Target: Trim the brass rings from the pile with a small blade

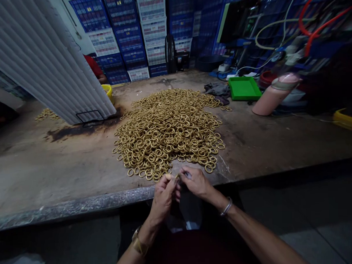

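A wide heap of gold-coloured metal rings lies on the worktable, its near edge just beyond my hands. At the table's front edge, my left hand is closed, pinching one gold-coloured ring between thumb and fingers. My right hand is close beside it, fingers curled and closed near that same ring. Something small and greyish shows at the right fingertips, too small and blurred to name. A watch is on my left wrist and a bracelet on my right.
A tall corrugated pale panel leans in a black wire stand on the left. At right are a green tray, dark cloth and a pink cylinder. Stacked crates and a black fan stand behind; a person's red sleeve shows.
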Available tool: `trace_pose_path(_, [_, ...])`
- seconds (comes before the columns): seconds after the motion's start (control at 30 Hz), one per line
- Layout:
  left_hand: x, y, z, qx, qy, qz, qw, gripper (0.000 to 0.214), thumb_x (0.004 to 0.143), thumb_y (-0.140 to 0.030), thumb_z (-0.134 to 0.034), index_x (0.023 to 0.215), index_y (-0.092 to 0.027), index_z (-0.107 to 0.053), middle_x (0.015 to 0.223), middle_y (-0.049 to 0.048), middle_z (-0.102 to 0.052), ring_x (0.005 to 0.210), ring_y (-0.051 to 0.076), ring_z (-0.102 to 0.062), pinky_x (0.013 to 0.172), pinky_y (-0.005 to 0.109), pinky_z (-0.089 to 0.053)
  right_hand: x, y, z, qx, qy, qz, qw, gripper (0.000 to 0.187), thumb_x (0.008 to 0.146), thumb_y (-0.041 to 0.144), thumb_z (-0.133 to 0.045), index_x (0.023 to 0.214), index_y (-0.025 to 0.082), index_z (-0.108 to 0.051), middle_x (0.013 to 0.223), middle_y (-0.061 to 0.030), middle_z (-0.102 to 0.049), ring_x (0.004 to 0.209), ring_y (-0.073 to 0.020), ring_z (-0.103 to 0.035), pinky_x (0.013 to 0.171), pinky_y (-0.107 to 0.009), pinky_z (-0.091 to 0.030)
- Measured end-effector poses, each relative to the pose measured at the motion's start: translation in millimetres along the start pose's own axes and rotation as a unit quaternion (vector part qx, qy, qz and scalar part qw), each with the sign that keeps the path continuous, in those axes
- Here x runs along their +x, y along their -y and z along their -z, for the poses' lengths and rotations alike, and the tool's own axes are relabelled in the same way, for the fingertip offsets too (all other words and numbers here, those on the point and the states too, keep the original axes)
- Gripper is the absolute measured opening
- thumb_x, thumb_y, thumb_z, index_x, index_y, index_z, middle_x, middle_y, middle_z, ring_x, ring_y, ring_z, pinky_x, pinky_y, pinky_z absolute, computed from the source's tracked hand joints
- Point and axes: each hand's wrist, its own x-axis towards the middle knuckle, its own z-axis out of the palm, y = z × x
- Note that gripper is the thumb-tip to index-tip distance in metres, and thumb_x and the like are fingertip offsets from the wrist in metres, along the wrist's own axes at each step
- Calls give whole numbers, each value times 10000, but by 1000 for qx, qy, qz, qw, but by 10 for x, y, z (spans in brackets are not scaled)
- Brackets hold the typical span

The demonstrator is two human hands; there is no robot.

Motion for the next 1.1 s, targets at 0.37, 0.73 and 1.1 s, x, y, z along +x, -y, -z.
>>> trace_pose_path(0.37, [-28, -51, -1, 91, -19, -67, 993, 275, 754, -422, -537, 689, -159, -488, 589, -37, -488, 443, 50, -438, 438, 168, -378, -79, 40, 10, -102, 96, 60, 988, 164, 711, 128, -422, 719, 196, -571, 617, 7, -595, 567, -113, -521, 533, -197, -307])
trace_pose_path(0.73, [-136, 5, 17, -138, 0, 26, 990, 249, 681, -355, -642, 699, -141, -516, 841, 63, -609, 654, 130, -576, 502, 214, -437, 249, 60, -43, -212, 20, 23, 977, 199, 790, 234, -456, 967, 206, -543, 862, -30, -641, 755, -141, -577, 627, -214, -335])
trace_pose_path(1.1, [-63, -45, 116, -267, 19, 86, 960, 211, 686, -309, -601, 791, -128, -573, 715, 36, -578, 595, 119, -546, 478, 216, -414, 350, 112, -153, -238, 22, 37, 970, 136, 810, 233, -428, 832, 215, -561, 840, -21, -625, 743, -135, -563, 597, -220, -315])
